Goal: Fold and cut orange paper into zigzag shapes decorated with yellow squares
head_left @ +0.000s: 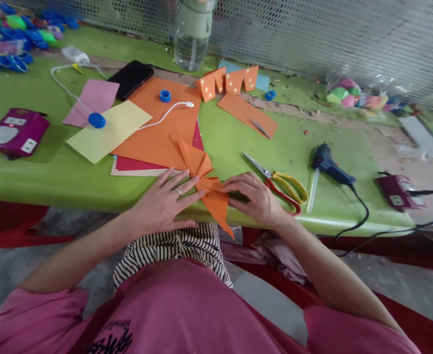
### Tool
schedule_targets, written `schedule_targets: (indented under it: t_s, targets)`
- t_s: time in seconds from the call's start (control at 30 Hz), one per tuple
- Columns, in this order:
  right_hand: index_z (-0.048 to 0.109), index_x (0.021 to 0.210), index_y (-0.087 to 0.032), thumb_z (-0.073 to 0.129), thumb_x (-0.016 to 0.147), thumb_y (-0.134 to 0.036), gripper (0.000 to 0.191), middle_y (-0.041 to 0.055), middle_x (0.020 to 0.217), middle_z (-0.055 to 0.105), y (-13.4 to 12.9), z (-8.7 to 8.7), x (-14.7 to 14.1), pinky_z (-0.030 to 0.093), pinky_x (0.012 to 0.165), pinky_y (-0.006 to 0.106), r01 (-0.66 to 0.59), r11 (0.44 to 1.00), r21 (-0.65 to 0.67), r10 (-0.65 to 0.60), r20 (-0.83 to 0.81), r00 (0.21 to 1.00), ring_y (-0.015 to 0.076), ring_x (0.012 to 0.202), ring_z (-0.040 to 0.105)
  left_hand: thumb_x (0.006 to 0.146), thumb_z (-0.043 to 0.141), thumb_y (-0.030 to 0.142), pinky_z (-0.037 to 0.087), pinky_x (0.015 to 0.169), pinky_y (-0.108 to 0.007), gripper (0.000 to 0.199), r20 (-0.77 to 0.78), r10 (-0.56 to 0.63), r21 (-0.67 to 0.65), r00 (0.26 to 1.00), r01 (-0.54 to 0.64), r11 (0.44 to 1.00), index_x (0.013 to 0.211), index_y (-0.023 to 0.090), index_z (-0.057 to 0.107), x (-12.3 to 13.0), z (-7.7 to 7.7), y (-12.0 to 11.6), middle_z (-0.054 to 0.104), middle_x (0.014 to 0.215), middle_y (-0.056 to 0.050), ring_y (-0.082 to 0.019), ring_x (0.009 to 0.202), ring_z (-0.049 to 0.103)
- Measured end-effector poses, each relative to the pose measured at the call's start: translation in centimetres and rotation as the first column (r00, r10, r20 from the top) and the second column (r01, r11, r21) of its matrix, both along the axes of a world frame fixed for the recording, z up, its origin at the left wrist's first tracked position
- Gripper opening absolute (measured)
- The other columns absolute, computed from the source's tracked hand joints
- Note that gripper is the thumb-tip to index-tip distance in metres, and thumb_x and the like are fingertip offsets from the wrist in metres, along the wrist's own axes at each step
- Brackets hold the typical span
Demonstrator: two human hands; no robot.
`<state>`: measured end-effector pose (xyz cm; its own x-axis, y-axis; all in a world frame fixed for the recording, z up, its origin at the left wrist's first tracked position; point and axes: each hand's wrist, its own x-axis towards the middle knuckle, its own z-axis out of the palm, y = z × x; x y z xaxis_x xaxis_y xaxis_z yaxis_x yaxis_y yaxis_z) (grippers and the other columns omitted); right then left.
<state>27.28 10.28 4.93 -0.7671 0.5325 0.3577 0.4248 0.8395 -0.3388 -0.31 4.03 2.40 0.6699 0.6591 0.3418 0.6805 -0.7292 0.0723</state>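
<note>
An orange folded paper with several pointed flaps lies at the front edge of the green table, one tip hanging over the edge. My left hand lies spread over its left side, a ring on one finger, fingertips on the paper. With thumb and fingers pinched on its right side, my right hand holds a flap. Behind it is a large orange sheet on top of red and pale sheets. Scissors with yellow and red handles lie just right of my right hand.
A glue gun and a purple power box with cables are at the right. Another purple box, a yellow sheet and a black phone sit left. Toward the back stand a bottle and dotted orange pieces.
</note>
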Motion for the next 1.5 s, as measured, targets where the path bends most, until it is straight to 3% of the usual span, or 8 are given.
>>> schedule_targets:
  t_s: [0.1, 0.2, 0.27, 0.37, 0.7, 0.97, 1.17, 1.5]
  targets:
    - [0.070, 0.097, -0.021, 0.063, 0.095, -0.021, 0.008, 0.0053, 0.095, 0.077, -1.1, -0.2, -0.2, 0.050, 0.076, 0.035, 0.014, 0.991, 0.136, -0.016, 0.013, 1.000, 0.0181, 0.084, 0.067, 0.095, 0.058, 0.051, 0.051, 0.095, -0.040, 0.046, 0.157, 0.048, 0.172, 0.986, -0.075, 0.982, 0.120, 0.013, 0.066, 1.3, -0.4, -0.4, 0.070, 0.125, -0.014, -0.026, 0.111, 0.066]
    - [0.071, 0.100, -0.020, 0.068, 0.092, -0.020, 0.008, 0.0044, 0.094, 0.078, -2.1, -0.3, -0.8, 0.047, 0.074, 0.034, 0.025, 0.959, 0.283, -0.034, 0.027, 0.999, 0.0176, 0.082, 0.066, 0.095, 0.061, 0.019, 0.052, 0.080, -0.031, 0.014, 0.221, 0.046, 0.245, 0.974, -0.102, 0.964, 0.106, 0.015, 0.069, 1.9, -0.5, -0.7, 0.077, 0.098, -0.005, -0.018, 0.086, 0.069]
    - [0.072, 0.103, -0.021, 0.069, 0.091, -0.022, 0.012, 0.0034, 0.093, 0.078, -2.5, -0.4, -1.0, 0.046, 0.074, 0.034, 0.064, 0.945, 0.320, -0.071, 0.009, 0.997, 0.0172, 0.081, 0.066, 0.093, 0.061, 0.010, 0.051, 0.078, -0.031, 0.014, 0.223, 0.033, 0.259, 0.974, -0.091, 0.961, 0.102, 0.015, 0.069, 1.8, -0.4, -0.7, 0.077, 0.095, -0.003, -0.016, 0.083, 0.069]
    - [0.074, 0.104, -0.023, 0.071, 0.090, -0.023, 0.014, 0.0026, 0.090, 0.078, -2.7, -0.8, -0.8, 0.045, 0.073, 0.035, 0.110, 0.943, 0.313, -0.103, -0.038, 0.994, 0.0170, 0.081, 0.066, 0.092, 0.062, 0.012, 0.052, 0.078, -0.032, 0.012, 0.221, 0.033, 0.264, 0.975, -0.092, 0.960, 0.100, 0.015, 0.070, 1.4, -0.1, -1.0, 0.078, 0.101, -0.004, -0.017, 0.085, 0.071]
    - [0.075, 0.099, -0.026, 0.062, 0.096, -0.024, 0.014, 0.0012, 0.093, 0.079, -2.3, -1.2, -0.6, 0.047, 0.072, 0.035, 0.068, 0.974, 0.216, -0.074, 0.016, 0.997, 0.0174, 0.080, 0.067, 0.096, 0.055, 0.018, 0.051, 0.084, -0.035, 0.016, 0.148, 0.065, 0.181, 0.987, -0.092, 0.979, 0.099, 0.021, 0.071, 1.3, 0.6, -1.6, 0.078, 0.112, -0.002, -0.017, 0.094, 0.073]
    - [0.072, 0.089, -0.022, 0.064, 0.094, -0.027, 0.011, 0.0043, 0.089, 0.076, -2.5, -1.1, -1.5, 0.044, 0.071, 0.036, 0.161, 0.981, 0.112, -0.156, -0.050, 0.986, 0.0184, 0.076, 0.064, 0.099, 0.056, 0.032, 0.053, 0.080, -0.034, 0.024, 0.366, 0.235, -0.033, 0.901, -0.239, 0.970, 0.082, 0.018, 0.066, 2.0, 0.5, -0.1, 0.077, 0.089, -0.004, -0.018, 0.084, 0.070]
    - [0.068, 0.086, -0.023, 0.062, 0.094, -0.027, 0.011, 0.0039, 0.086, 0.073, -2.6, -1.1, -1.9, 0.045, 0.070, 0.037, 0.207, 0.978, 0.035, -0.204, -0.058, 0.977, 0.0192, 0.075, 0.063, 0.097, 0.057, 0.031, 0.055, 0.082, -0.036, 0.024, 0.360, 0.321, -0.150, 0.876, -0.286, 0.946, 0.077, 0.019, 0.063, 2.5, 0.6, 0.5, 0.070, 0.088, -0.005, -0.020, 0.086, 0.064]
    - [0.064, 0.084, -0.021, 0.060, 0.093, -0.028, 0.012, 0.0084, 0.092, 0.070, -2.6, -1.0, -2.2, 0.049, 0.077, 0.040, 0.231, 0.965, -0.125, -0.243, -0.090, 0.966, 0.0221, 0.082, 0.062, 0.093, 0.061, 0.028, 0.053, 0.087, -0.042, 0.017, 0.325, 0.389, -0.111, 0.862, -0.374, 0.921, 0.079, 0.020, 0.056, 3.0, 0.6, 0.1, 0.065, 0.090, -0.005, -0.023, 0.091, 0.065]
